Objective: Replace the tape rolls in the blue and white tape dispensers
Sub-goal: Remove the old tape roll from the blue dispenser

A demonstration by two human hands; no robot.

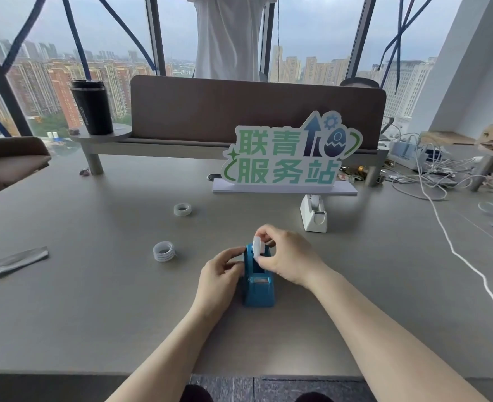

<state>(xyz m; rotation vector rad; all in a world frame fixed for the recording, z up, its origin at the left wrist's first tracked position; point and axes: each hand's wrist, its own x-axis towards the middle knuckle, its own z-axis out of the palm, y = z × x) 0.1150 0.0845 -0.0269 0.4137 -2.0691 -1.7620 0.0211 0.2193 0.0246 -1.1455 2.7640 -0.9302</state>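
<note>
Nearest, the left hand (220,274) steadies the side of the blue plastic tape dispenser (258,281) at the near middle of the grey desk (94,300), while the right hand (285,258) pinches a white tape roll on its hub (256,248) at the cradle, fingers closed on it. Step judged: seating or lifting the roll, direction unclear; next needs the hub aligned with the slots. Farther: two loose clear tape rolls (164,251) (182,209), then the white dispenser (314,213).

It was an office high in a tower: a long grey desk (94,285) ran up to a brown divider (256,108), and glass walls looked out over apartment blocks. A sign (288,155), a tumbler (92,107) and tangled cables (431,169) lay about.
</note>
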